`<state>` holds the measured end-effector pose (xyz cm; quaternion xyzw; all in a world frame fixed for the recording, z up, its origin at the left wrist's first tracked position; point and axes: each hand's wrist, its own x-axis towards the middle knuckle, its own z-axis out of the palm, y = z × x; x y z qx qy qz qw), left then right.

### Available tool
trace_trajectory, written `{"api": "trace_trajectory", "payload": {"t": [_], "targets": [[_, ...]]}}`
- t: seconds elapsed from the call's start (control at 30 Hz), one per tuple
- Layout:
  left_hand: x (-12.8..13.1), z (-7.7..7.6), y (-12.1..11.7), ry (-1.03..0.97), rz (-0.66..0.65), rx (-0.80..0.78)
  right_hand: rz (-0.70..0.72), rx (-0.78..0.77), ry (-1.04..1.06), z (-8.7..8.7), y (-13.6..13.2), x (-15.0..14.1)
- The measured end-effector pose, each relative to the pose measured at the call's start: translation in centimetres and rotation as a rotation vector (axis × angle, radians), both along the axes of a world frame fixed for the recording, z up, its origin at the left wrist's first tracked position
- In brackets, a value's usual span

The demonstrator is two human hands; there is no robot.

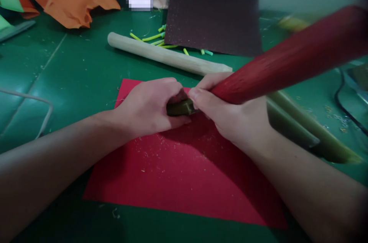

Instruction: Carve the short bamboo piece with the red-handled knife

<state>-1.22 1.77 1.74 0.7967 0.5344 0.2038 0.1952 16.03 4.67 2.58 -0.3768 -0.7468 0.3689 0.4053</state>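
Observation:
My left hand (155, 105) is curled around a short, dark olive-green piece (178, 108), which looks shiny and angular at its right end. My right hand (238, 116) grips a long tool with a thick red handle (281, 61). The handle slants up to the right across the view. The tool's front end is hidden behind my fingers, which meet the right end of the olive piece. Both hands are over a red sheet (172, 181) strewn with fine pale shavings.
Behind my hands lies a pale wooden rod (163, 53), with several yellow-green bits (152, 37) and a dark brown sheet (212, 20) beyond. Long green pieces (310, 128) lie right. Crumpled orange paper (77, 1) is at back left, a grey cord (47, 110) at left.

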Motion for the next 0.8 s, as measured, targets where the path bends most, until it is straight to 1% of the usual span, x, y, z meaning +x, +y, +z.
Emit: {"api": "trace_trajectory", "payload": {"t": [0.1, 0.13, 0.27, 0.4, 0.47, 0.57, 0.7, 0.8], "targets": [[-0.01, 0.06, 0.00, 0.004, 0.019, -0.006, -0.064, 0.017, 0.021, -0.01, -0.06, -0.01], [-0.02, 0.08, 0.00, 0.003, 0.017, -0.007, -0.058, 0.023, 0.021, 0.02, -0.06, 0.00], [0.00, 0.12, 0.00, 0.005, 0.005, -0.002, 0.044, 0.027, 0.004, 0.10, -0.03, 0.05], [0.05, 0.15, -0.05, 0.008, 0.025, -0.011, -0.026, 0.046, 0.044, -0.03, -0.06, 0.04], [0.05, 0.16, -0.06, 0.018, 0.022, -0.007, -0.017, 0.039, 0.023, -0.02, -0.04, 0.06], [0.06, 0.13, -0.05, 0.026, 0.007, 0.003, 0.037, 0.016, -0.016, 0.04, 0.02, 0.12], [0.10, 0.10, 0.00, 0.009, 0.020, -0.005, -0.028, 0.028, -0.018, -0.02, 0.05, 0.18], [0.09, 0.11, 0.02, 0.011, 0.014, 0.003, -0.013, 0.035, -0.053, -0.02, 0.04, 0.24]]}}
